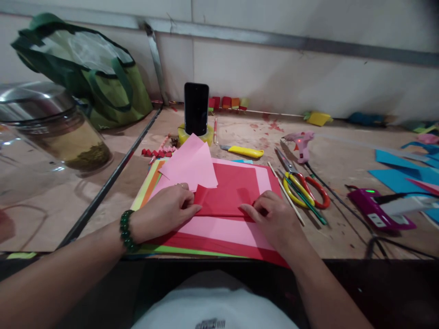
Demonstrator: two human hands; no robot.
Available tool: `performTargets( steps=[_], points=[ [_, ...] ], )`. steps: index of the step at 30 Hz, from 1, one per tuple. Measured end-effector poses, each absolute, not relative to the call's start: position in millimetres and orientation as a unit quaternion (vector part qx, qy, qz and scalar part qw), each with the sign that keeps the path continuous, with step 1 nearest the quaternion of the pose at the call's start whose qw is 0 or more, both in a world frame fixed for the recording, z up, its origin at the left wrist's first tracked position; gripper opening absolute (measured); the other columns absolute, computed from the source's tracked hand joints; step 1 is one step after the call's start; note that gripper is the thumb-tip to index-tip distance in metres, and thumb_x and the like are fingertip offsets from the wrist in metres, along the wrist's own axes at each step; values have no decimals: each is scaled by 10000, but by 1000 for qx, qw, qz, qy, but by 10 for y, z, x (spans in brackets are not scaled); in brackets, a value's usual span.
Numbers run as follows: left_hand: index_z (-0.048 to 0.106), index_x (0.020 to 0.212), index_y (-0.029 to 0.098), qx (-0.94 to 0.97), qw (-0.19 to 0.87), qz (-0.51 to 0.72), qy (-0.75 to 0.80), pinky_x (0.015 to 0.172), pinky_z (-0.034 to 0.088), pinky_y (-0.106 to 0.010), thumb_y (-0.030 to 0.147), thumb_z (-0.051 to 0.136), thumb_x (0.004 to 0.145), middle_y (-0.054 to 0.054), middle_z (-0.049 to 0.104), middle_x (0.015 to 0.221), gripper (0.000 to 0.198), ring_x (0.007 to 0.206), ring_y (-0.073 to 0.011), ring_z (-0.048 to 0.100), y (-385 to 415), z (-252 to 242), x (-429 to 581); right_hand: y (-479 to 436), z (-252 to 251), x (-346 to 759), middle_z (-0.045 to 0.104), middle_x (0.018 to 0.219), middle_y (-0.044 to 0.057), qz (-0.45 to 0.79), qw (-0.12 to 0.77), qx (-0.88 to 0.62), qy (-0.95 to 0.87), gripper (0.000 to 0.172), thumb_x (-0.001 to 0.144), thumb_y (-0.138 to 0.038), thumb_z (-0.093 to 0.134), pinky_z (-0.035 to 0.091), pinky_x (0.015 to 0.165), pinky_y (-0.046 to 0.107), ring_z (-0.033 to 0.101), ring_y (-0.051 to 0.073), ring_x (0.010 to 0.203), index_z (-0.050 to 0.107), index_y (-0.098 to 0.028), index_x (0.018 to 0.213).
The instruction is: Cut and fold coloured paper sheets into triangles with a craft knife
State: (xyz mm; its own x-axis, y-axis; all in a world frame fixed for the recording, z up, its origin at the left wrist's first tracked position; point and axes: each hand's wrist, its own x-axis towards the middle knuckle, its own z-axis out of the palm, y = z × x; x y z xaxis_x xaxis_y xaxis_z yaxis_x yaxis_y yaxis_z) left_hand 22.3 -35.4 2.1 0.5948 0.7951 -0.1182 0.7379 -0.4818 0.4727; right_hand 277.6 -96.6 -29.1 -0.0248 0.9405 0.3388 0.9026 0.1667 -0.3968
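A folded sheet of red paper [226, 189] lies on a stack of coloured paper [219, 251] at the table's front edge. At its lower left, my left hand [169, 208] has curled fingers and a thumb on the fold; a green bead bracelet circles that wrist. My right hand [274, 217] is closed at the lower right corner, thumb against the same fold. Pale pink pieces of paper [192, 162] rest above my left hand, partly overlapping the stack. Some fingertips of both hands are hidden.
Scissors [302, 183], a yellow utility knife [245, 151], a pink glue gun [302, 145] and a purple power strip [380, 212] lie right and behind. A phone [196, 109] stands upright behind the stack. A glass tea jar [65, 132] and green bag [113, 91] are left.
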Motion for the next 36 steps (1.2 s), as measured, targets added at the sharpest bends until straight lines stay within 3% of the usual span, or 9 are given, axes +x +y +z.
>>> performTargets(
  steps=[17,25,28,32,36],
  points=[
    [447,594,175,860,237,38,450,562,298,-269,369,487,887,-1,473,703,353,566,-121,412,-376,17,233,-967,-346,2800,514,655,15,12,267,-617,-741,345,858,-368,613,406,580,300,499,160,611,509,-208,569],
    [499,689,175,876,156,-15,456,600,352,-291,394,403,939,-33,508,834,346,611,-148,479,-455,24,217,-980,-332,2785,500,672,26,-5,246,-610,-753,359,889,-371,563,400,595,316,496,182,652,482,-214,577],
    [545,800,158,888,82,-9,452,636,396,-311,408,410,943,-61,521,872,318,676,-184,515,-489,13,201,-982,-328,2778,501,679,27,-8,238,-607,-758,348,895,-351,559,408,607,314,493,183,661,473,-213,587],
    [518,1183,149,923,-46,81,374,781,435,-357,371,482,929,-121,519,1041,339,921,-255,525,-491,-13,206,-985,-335,2777,502,686,28,-23,229,-605,-762,340,900,-342,553,414,609,311,487,181,660,470,-209,598],
    [410,1358,278,981,-54,43,183,765,438,-338,216,368,973,-72,547,967,392,833,-210,517,-440,-26,228,-995,-340,2771,515,689,38,-50,215,-599,-770,335,906,-324,544,421,601,310,495,188,661,477,-206,599]
  ],
)
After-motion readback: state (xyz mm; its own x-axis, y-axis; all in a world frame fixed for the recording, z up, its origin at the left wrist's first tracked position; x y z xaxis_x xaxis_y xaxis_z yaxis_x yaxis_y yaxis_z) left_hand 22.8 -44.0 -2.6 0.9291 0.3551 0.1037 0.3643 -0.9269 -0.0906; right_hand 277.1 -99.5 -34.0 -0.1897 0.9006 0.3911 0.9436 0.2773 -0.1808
